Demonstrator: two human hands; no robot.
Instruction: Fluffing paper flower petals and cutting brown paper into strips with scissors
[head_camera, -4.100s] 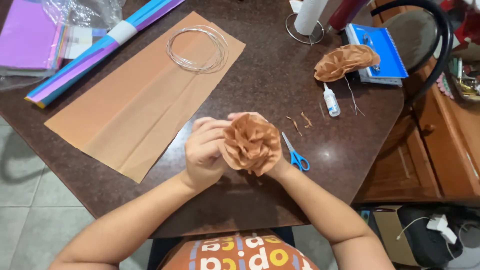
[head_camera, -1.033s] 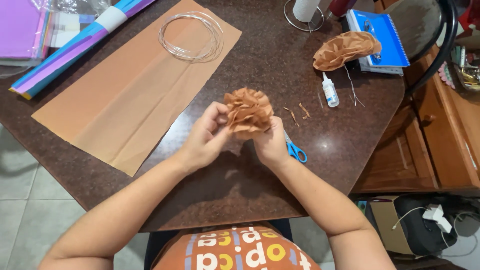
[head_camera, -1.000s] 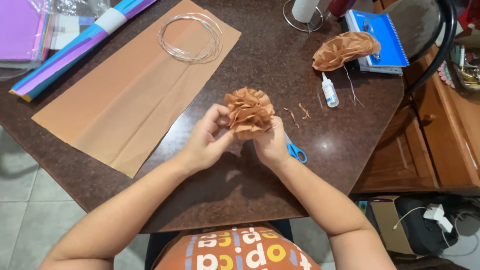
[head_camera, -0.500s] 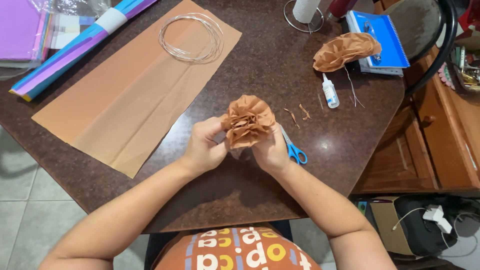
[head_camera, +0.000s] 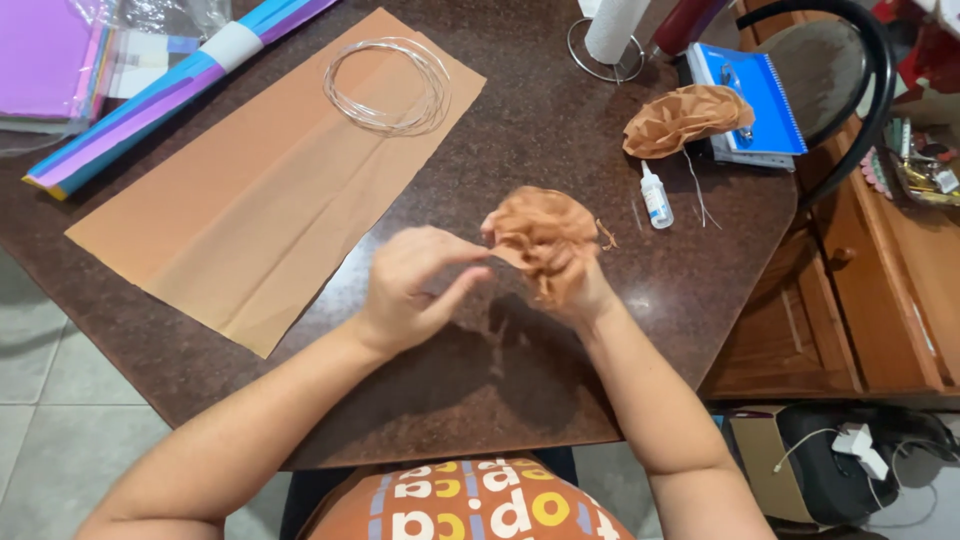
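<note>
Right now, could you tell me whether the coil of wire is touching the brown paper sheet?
Touching. The head view shows the coil of wire lying flat on the brown paper sheet, its loops resting on the paper near the far end.

A home craft corner: a dark stone-topped table (head_camera: 520, 390) over floor tiles (head_camera: 40, 400) at lower left, a wooden cabinet (head_camera: 850, 320) at right, a chair (head_camera: 850, 70) upper right.
</note>
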